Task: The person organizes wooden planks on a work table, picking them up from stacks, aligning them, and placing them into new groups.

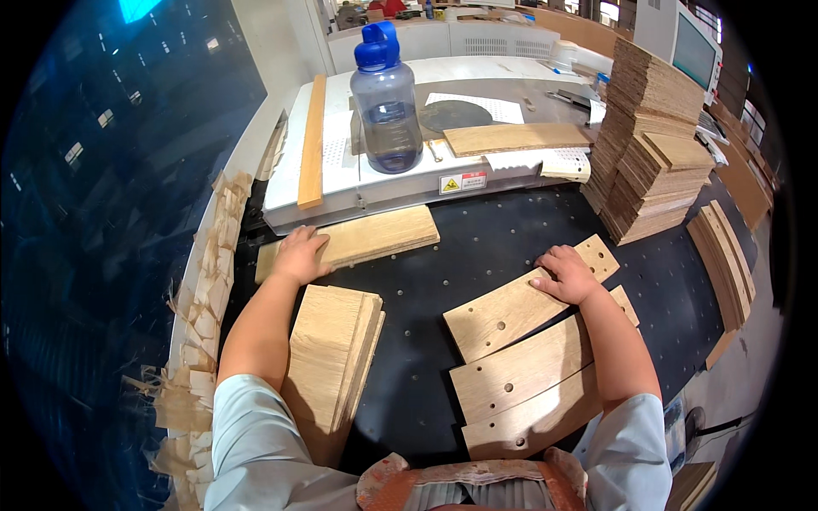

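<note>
My left hand (298,257) is closed over the left end of a plain wooden board (383,230), the top of a low stack near the machine's front edge. Its fingers reach past the board's far edge and the thumb rests on top. To the right, my right hand (567,274) grips a drilled wooden board (498,319), fingers over its far edge, thumb on the upper face. Two more drilled boards (520,370) lie nearer me, partly under my right forearm. Beside my left forearm stands a stack of plain boards (324,358).
Behind the black dotted table (409,341) is a white machine bed (392,198) bearing a blue-capped water bottle (388,115) and loose wood strips. A tall stack of boards (639,136) rises at the far right. Torn brown tape (200,324) lines the left edge.
</note>
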Demonstrator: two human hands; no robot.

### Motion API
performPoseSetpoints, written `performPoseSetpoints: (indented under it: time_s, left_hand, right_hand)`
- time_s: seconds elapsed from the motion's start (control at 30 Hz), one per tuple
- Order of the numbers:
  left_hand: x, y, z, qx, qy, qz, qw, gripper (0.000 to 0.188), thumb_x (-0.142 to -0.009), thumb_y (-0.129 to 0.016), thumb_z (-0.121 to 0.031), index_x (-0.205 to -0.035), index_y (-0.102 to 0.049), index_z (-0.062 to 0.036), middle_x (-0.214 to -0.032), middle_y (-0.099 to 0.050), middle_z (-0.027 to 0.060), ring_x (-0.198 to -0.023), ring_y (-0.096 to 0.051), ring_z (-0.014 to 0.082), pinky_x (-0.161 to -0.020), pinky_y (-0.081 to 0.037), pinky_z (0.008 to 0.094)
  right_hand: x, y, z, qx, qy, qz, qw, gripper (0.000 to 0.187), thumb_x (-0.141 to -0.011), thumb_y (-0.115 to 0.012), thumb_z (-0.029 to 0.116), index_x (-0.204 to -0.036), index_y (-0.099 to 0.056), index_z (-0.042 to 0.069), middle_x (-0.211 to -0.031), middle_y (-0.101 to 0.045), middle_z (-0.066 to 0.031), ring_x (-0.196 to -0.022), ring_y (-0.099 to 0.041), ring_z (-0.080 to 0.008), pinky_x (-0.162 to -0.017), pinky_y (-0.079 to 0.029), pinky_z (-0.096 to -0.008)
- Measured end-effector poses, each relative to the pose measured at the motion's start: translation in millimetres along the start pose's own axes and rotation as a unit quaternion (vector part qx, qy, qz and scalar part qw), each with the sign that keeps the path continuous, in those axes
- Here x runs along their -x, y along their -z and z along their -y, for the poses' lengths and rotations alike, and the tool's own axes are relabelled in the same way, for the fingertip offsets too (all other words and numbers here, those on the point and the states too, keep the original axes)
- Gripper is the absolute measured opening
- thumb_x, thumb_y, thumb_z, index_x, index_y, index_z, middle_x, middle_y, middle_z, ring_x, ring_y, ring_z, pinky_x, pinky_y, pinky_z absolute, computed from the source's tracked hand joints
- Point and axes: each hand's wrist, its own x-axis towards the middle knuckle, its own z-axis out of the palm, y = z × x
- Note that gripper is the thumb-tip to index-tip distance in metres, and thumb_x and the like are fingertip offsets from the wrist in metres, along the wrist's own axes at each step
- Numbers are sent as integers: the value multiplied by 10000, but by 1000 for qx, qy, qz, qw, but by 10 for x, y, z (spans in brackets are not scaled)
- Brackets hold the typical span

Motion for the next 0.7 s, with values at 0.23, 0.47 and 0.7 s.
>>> performPoseSetpoints:
  time_s: [0.23, 0.47, 0.7]
  left_hand:
    - [-39, -27, -59, -70, -11, -5, 997, 255, -743, -671, -259, -927, -613, -93, -963, -579, 77, -960, -553, 265, -784, -485, 384]
    - [-220, -96, -49, -116, -21, 6, 993, 226, -789, -590, -304, -811, -669, -94, -897, -615, 92, -847, -605, 271, -723, -501, 386]
    - [-283, -148, 36, -104, 59, 13, 993, 250, -788, -613, -318, -846, -679, -83, -961, -631, 108, -920, -602, 269, -756, -499, 389]
  right_hand:
    - [-21, 32, 36, -17, -29, 12, 999, 435, -751, -649, 417, -977, -620, 47, -892, -541, -117, -934, -479, -307, -828, -402, -392]
    - [172, 60, 122, -79, -54, -105, 990, 324, -749, -668, 204, -1003, -582, 23, -1142, -494, -165, -1185, -391, -357, -983, -335, -405]
    - [1209, 631, 111, 38, -161, -251, 954, 226, -788, -615, 126, -993, -575, 37, -1143, -517, -125, -1179, -424, -325, -992, -328, -393]
